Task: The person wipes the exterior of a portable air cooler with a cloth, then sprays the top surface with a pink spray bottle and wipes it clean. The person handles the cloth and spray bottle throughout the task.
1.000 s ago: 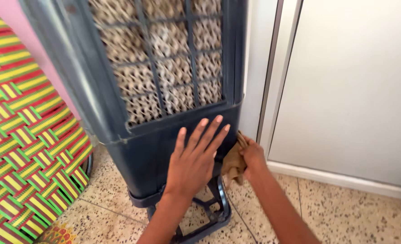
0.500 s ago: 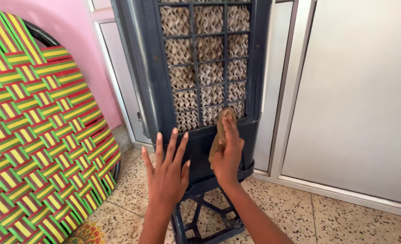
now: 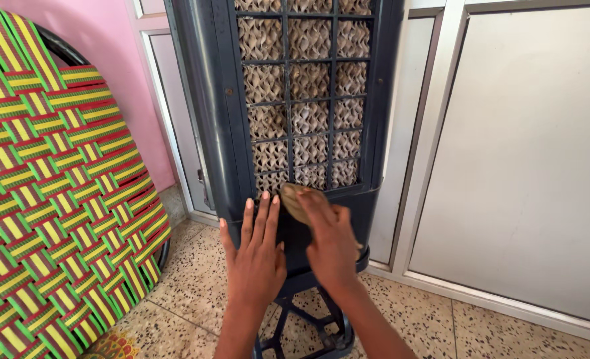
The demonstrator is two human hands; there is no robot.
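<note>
Landmark here is the dark blue air cooler [image 3: 295, 133] standing upright mid-frame, w/ a honeycomb pad behind its grille.

Far left of the cooler: a woven chair [image 3: 55, 199] in red/yellow/green bands, leaning up against a pink wall [image 3: 118, 73]. Its dark round frame edge shows at the top and near the floor.

Next, at the cooler's lower solid panel, just below the grille: the person's left hand [image 3: 255, 256], flat and open, fingers spread and pointing up, palm towards the panel. It holds nothing; looks pressed on the panel, but actual contact is hard to confirm from this angle.

Right beside it, nearly touching: the right hand [image 3: 331, 242], fingers pressing a small brownish cloth [image 3: 295, 201] against the cooler right at the bottom edge of the grille. So the grip isn't a closed fist, more fingers laid over the cloth, pinning it to the surface. Most of the cloth is hidden under the fingers; only the upper left bit shows.

Under the cooler: its dark stand [image 3: 308, 326] on a speckled terrazzo floor [image 3: 507, 332].

Right of the cooler: white panelled doors [image 3: 521, 153] w/ pale frames.
</note>
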